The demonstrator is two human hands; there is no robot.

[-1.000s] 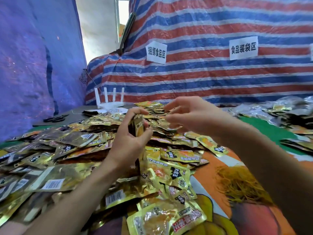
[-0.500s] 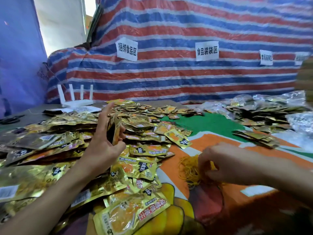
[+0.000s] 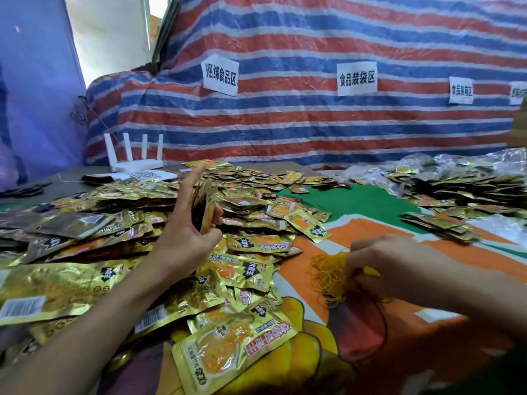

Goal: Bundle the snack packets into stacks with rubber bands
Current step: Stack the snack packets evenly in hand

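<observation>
Slippage is our worry: our left hand [image 3: 185,236] grips the stack of packets [image 3: 204,208] upright over the heap [image 3: 85,223], forefinger lifted, so it may fan out while our right hand [image 3: 380,266], pinching a band or not we cannot tell, snags several tangled rubber bands [image 3: 328,273].

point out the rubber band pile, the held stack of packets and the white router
rubber band pile [image 3: 328,273]: head view, middle of the yellow tangle
stack of packets [image 3: 208,208]: head view, on the front packet's orange face
white router [image 3: 137,165]: head view, on its flat base below the antennas
</observation>
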